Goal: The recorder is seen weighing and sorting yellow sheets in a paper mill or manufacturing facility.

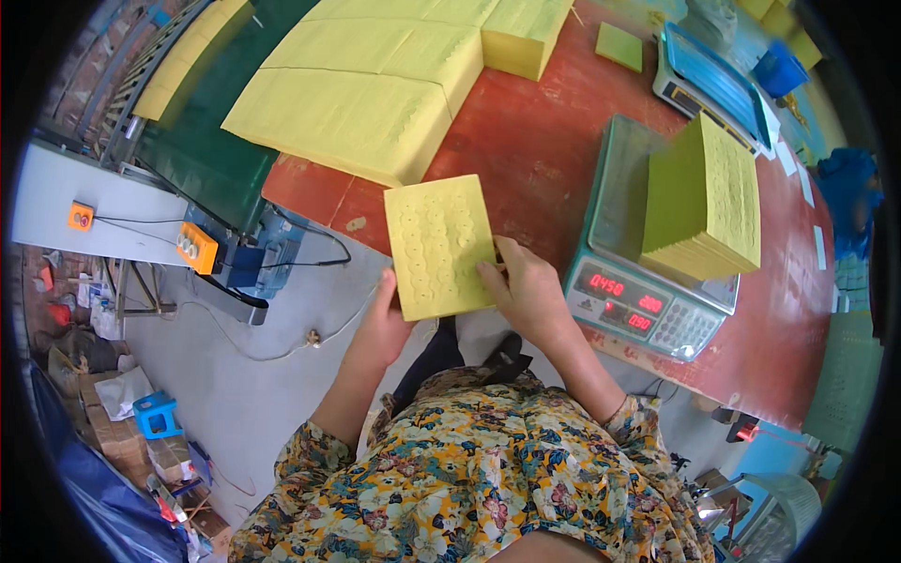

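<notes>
Between my hands I hold a stack of yellow paper [436, 249] with rows of round, coin-like impressions on its top sheet. My left hand [383, 327] supports its lower left edge, its fingers mostly hidden behind the paper. At the right edge my right hand [527, 291] grips with the thumb on top. A digital scale [624, 296] with lit red figures stands on the red table to the right. On its pan rests a taller stack of the same yellow paper [709, 202]. Large yellow paper blocks [361, 113] lie packed together at the table's far left.
The red table [526, 141] has its near edge in front of me. A second scale [713, 89] with a blue tray and a small yellow pad [619, 47] are farther back. A green conveyor belt [202, 164] with an orange button box [197, 247] is to the left; a cable [253, 357] crosses the floor.
</notes>
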A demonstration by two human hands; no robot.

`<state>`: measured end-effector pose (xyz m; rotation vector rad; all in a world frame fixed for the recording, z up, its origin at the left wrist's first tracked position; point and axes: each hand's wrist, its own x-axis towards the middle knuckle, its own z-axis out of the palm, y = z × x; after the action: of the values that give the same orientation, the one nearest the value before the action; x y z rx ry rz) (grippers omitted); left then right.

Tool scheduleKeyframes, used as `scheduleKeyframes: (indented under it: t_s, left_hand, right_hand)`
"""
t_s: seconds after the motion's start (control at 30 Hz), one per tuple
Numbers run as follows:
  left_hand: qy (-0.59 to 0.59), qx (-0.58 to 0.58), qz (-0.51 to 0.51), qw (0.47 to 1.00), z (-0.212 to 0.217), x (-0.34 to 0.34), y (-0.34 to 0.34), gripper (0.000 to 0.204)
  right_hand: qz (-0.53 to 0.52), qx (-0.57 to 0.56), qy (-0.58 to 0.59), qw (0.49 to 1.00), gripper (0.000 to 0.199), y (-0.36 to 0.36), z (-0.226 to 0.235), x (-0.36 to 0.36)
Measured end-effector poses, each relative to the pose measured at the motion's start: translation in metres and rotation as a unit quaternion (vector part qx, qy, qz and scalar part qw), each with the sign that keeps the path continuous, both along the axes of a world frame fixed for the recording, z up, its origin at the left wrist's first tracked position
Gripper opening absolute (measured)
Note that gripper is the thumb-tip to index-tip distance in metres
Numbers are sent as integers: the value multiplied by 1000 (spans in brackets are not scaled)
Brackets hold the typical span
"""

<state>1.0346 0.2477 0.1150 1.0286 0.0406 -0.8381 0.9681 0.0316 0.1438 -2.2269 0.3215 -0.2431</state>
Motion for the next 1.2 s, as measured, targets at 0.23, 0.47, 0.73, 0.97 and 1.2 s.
scheduleKeyframes:
  t_s: [0.23,0.47,0.73,0.97,1.2]
  left_hand:
    - [-50,107,-9,993,11,-13,-2,62]
    - [-45,21,3,999,3,12,10,50]
    - [14,37,45,998,-21,6,11,52]
    - [23,33,-14,999,-21,10,12,67]
    - [18,-24,13,999,-42,1,31,58]
  right_hand:
    - [24,16,-33,999,31,-6,-5,-25]
    - [56,70,43,995,44,-3,2,-26]
    - [-3,183,22,983,49,-10,-31,-49]
    - [-40,173,25,984,46,-5,-32,-48]
    - [26,213,22,976,46,-14,-14,-49]
